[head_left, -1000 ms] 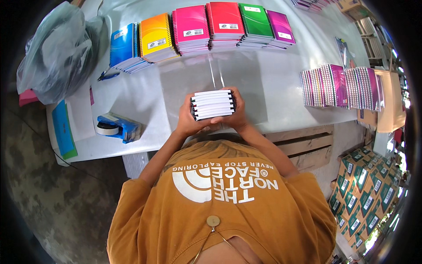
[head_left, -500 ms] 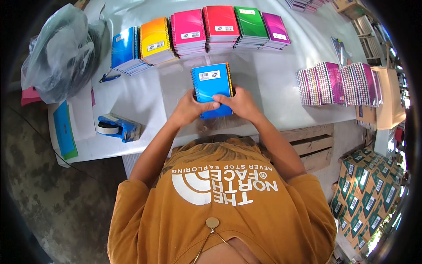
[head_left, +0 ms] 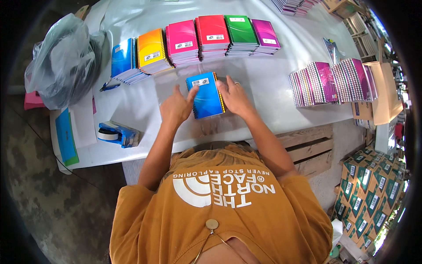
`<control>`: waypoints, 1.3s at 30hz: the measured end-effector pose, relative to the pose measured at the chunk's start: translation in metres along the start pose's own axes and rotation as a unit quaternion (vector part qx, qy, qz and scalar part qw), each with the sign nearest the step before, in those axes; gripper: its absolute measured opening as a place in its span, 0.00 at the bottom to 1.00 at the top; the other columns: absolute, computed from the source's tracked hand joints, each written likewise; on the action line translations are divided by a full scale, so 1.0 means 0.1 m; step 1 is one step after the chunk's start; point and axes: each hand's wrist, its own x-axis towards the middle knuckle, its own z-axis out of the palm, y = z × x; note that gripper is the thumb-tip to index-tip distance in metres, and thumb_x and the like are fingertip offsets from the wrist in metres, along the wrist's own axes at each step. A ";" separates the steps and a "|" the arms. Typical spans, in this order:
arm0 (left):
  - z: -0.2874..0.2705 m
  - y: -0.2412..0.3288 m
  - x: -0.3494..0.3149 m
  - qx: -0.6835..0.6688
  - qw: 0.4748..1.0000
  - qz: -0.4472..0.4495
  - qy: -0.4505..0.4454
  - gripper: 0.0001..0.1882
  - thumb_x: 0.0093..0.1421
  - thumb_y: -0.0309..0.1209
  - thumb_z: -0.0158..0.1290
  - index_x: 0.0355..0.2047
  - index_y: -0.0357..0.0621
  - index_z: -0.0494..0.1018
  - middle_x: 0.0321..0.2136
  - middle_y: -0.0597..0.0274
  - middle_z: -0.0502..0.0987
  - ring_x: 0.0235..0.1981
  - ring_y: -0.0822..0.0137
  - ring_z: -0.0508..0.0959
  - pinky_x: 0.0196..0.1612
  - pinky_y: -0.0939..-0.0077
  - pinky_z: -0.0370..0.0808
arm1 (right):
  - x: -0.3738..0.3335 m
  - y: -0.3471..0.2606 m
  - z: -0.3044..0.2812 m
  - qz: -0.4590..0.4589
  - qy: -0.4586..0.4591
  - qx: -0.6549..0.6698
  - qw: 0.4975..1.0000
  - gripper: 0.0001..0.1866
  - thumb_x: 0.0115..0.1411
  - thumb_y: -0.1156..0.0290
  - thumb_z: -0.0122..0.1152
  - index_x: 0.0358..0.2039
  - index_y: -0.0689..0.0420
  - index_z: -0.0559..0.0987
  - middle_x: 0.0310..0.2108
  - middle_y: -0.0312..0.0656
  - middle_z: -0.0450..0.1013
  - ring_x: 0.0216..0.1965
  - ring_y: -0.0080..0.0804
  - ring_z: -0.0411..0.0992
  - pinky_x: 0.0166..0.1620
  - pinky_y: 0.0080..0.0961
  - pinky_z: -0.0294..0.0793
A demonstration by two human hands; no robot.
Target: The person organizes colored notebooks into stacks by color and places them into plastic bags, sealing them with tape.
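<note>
A blue spiral notebook [head_left: 205, 99] with a white label lies in front of me on the table, slightly tilted. A yellow coil along its right edge shows that at least one other notebook is under it. My left hand [head_left: 176, 104] is open at its left side, fingers apart, the thumb at the notebook's edge. On the other side my right hand [head_left: 236, 96] is open too, its thumb beside the upper right edge. Beyond them stand stacks of spiral notebooks in a row: blue [head_left: 123, 57], yellow [head_left: 151, 48], pink [head_left: 182, 42], red [head_left: 212, 35], green [head_left: 241, 33] and purple [head_left: 265, 35].
A blue tape dispenser [head_left: 118, 134] sits near the front left edge of the white table [head_left: 263, 94]. A bulging plastic bag [head_left: 66, 61] and a blue pen [head_left: 109, 86] are farther left. Purple notebooks [head_left: 323, 83] stand at right, near a cardboard box [head_left: 384, 92]. Patterned cartons [head_left: 369, 193] are stacked below.
Both hands have loosened from the blue notebook and spread to its sides. The notebook now rests on the table. The whole view has shifted slightly.
</note>
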 end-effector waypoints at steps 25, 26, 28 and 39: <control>0.96 -0.61 0.10 0.012 0.933 0.038 0.357 0.19 0.59 0.33 0.51 0.50 0.40 0.69 0.60 0.43 0.56 0.62 0.47 0.53 0.61 0.52 0.50 | -0.19 0.50 0.27 -0.062 0.174 0.032 0.982 0.12 0.56 0.71 0.59 0.40 0.59 0.72 0.49 0.47 0.69 0.55 0.42 0.65 0.57 0.37 0.59; 0.91 -0.64 0.10 0.004 0.929 0.035 0.369 0.18 0.58 0.32 0.54 0.48 0.40 0.70 0.58 0.44 0.61 0.60 0.49 0.59 0.59 0.54 0.56 | -0.17 0.44 0.18 -0.007 0.135 0.170 0.976 0.15 0.55 0.72 0.60 0.42 0.59 0.70 0.47 0.47 0.70 0.51 0.39 0.68 0.54 0.34 0.64; 0.79 -0.76 0.21 -0.319 0.912 0.071 0.246 0.21 0.57 0.33 0.56 0.49 0.40 0.69 0.49 0.48 0.69 0.48 0.58 0.70 0.49 0.65 0.66 | -0.08 0.45 0.13 0.033 0.122 0.345 0.930 0.31 0.52 0.71 0.65 0.53 0.62 0.61 0.39 0.47 0.71 0.38 0.31 0.73 0.41 0.25 0.72; 0.16 -0.90 0.01 -0.454 0.885 0.000 -0.106 0.14 0.52 0.39 0.62 0.22 0.44 0.71 0.26 0.64 0.75 0.23 0.75 0.72 0.31 0.82 0.68 | 0.06 0.28 -0.71 0.078 -0.143 0.134 0.977 0.14 0.52 0.64 0.65 0.25 0.65 0.78 0.31 0.44 0.77 0.31 0.30 0.74 0.37 0.26 0.72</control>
